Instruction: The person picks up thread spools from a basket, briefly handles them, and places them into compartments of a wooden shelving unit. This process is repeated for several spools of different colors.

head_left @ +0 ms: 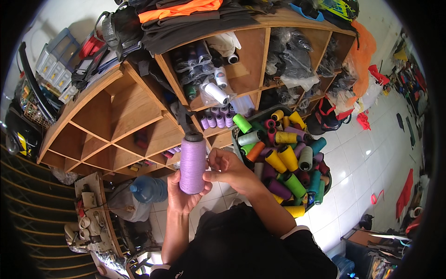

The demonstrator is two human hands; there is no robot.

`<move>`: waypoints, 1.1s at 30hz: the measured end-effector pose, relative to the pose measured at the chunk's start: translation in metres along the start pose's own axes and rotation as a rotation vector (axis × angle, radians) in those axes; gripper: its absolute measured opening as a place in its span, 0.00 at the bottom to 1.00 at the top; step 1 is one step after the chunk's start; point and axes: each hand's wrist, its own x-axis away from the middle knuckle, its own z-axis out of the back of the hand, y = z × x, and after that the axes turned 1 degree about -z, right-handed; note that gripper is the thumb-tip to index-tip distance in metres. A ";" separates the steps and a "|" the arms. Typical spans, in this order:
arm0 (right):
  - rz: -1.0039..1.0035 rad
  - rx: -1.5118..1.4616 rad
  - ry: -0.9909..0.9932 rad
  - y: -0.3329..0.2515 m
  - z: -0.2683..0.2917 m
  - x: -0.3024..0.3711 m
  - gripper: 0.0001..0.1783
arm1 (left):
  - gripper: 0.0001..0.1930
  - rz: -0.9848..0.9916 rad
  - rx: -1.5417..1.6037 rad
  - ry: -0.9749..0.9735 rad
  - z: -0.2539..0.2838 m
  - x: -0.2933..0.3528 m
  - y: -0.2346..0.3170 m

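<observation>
A tall spool of light purple thread (192,165) stands upright in my left hand (185,197), which is wrapped round its lower part. The dark top of its core faces up. Close against the spool's right side is my right hand (230,172), its fingers curled and the thumb pointing at the thread. Whether a thread end lies between those fingers is too fine to see. To the right of my right hand is a large dark crate (235,143) heaped with thread spools (288,158) in yellow, green, purple, teal and other colours.
A wooden shelf unit (111,139) with compartments curves across the front. Several purple spools (218,118) stand in one compartment; white spools (216,93) lie above them. A blue water jug (148,189) is at my left. Folded dark cloth (195,28) covers the shelf top. Scraps lie on the tiled floor (353,162).
</observation>
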 end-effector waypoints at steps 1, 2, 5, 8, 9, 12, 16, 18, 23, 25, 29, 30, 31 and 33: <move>-0.021 0.033 0.048 0.003 0.003 -0.001 0.14 | 0.35 -0.017 0.037 0.008 -0.001 0.000 -0.001; -0.042 0.065 0.096 0.007 0.006 -0.002 0.14 | 0.34 -0.035 0.073 0.016 -0.002 0.000 -0.001; 0.083 0.135 0.249 0.012 0.003 0.001 0.13 | 0.37 -0.028 0.056 -0.091 0.008 -0.002 0.001; 0.378 0.331 0.323 0.004 -0.016 0.014 0.15 | 0.36 -0.059 0.107 -0.043 0.004 -0.002 0.002; 0.488 0.419 0.332 -0.003 -0.026 0.021 0.16 | 0.36 -0.084 0.103 -0.008 0.002 -0.002 0.002; 0.593 0.722 0.283 -0.003 -0.035 0.029 0.19 | 0.35 -0.132 0.087 0.066 -0.001 -0.003 0.000; 0.460 0.713 0.315 0.009 -0.046 0.034 0.20 | 0.36 -0.148 0.013 0.025 -0.001 -0.006 0.000; 0.366 0.654 0.300 0.011 -0.044 0.033 0.20 | 0.37 -0.175 -0.049 0.013 -0.005 -0.007 -0.001; 0.310 0.379 0.396 0.014 -0.021 0.027 0.18 | 0.33 -0.264 -0.144 0.039 -0.007 -0.005 0.002; 0.314 0.324 0.346 0.008 -0.011 0.027 0.15 | 0.33 -0.305 -0.295 0.130 -0.005 -0.001 0.006; 0.420 0.459 0.283 0.002 -0.016 0.023 0.14 | 0.33 -0.422 -0.557 0.366 -0.019 0.004 -0.001; 0.452 0.510 0.269 -0.002 -0.021 0.022 0.14 | 0.33 -0.434 -0.555 0.369 -0.021 0.006 -0.003; 0.486 0.561 0.254 -0.007 -0.026 0.021 0.13 | 0.31 -0.433 -0.533 0.319 -0.019 0.008 -0.003; 0.566 0.674 0.269 -0.021 -0.039 0.020 0.11 | 0.29 -0.432 -0.492 0.219 -0.014 0.011 -0.002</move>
